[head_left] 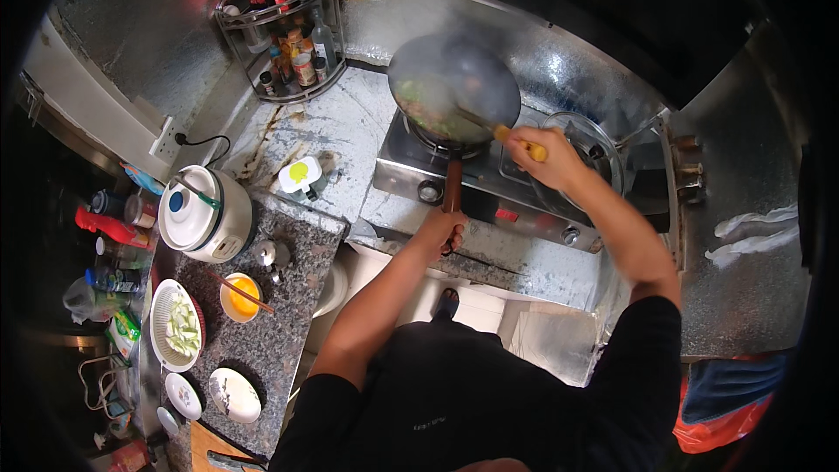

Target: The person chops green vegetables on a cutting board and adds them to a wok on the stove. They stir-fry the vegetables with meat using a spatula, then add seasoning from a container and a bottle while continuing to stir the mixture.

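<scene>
A dark wok (pixel 496 79) sits on the left burner, with steam rising from it. Green pieces of food (pixel 421 94) show blurred in its left part. My left hand (pixel 440 232) is closed around the wok's long brown handle (pixel 453 183), on the near side of the stove. The fingers of my right hand (pixel 552 157) wrap round a yellow-handled spatula (pixel 502 133), which reaches leftward into the wok. Its head is lost in the steam and food.
A glass lid (pixel 603 135) lies on the stove's (pixel 406 170) right side. Left are a rice cooker (pixel 214 232), beaten egg in a bowl (pixel 240 297), a basket (pixel 156 336) of cut pale-green vegetable and small plates (pixel 223 385). A seasoning rack (pixel 336 22) stands in the back corner.
</scene>
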`<state>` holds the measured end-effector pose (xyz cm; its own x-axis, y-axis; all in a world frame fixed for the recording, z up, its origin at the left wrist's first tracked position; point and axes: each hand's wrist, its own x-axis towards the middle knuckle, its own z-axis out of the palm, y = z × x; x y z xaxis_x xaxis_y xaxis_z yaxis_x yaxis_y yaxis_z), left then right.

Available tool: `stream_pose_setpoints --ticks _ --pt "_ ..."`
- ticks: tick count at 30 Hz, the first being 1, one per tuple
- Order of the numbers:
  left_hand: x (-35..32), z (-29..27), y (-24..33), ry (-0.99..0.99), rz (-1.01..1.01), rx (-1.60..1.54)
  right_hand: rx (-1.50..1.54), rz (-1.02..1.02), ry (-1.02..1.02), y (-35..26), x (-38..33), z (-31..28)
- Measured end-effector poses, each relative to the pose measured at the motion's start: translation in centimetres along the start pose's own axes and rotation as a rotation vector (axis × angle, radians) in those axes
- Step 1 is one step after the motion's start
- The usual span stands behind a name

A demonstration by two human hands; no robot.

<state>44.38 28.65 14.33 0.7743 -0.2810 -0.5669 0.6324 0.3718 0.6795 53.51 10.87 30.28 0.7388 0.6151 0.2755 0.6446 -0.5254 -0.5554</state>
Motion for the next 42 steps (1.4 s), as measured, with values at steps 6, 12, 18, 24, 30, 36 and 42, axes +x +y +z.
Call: stream_pose_setpoints --ticks 6,12,18,24,30,36,42 --pt "0.0 0.5 0.7 -0.005 -0.031 0.019 0.57 0.541 0.405 6.6 -2.8 1.8" --pt "-1.1 -0.3 1.1 0.04 -0.052 0.003 0.639 0.639 0.297 2.6 -1.1 -1.0" --pt "-0.7 1.3 1.4 0.004 -0.057 0.016 0.641 0.647 0.588 6.4 -1.2 -1.4" --pt "-0.9 0.6 1.1 0.022 -0.052 -0.031 0.634 0.693 0.35 3.6 -1.3 -2.1" --pt "-0.5 1.0 0.9 -0.005 -0.047 -0.025 0.678 0.656 0.581 4.3 1.7 -1.8" --pt "-0.7 -0.2 0.9 -0.053 -0.019 -0.053 0.592 0.63 0.309 4.0 -0.8 -0.2" --pt "0.2 -0.6 0.4 -0.183 0.036 -0.088 0.586 0.583 0.541 4.7 1.3 -0.4"
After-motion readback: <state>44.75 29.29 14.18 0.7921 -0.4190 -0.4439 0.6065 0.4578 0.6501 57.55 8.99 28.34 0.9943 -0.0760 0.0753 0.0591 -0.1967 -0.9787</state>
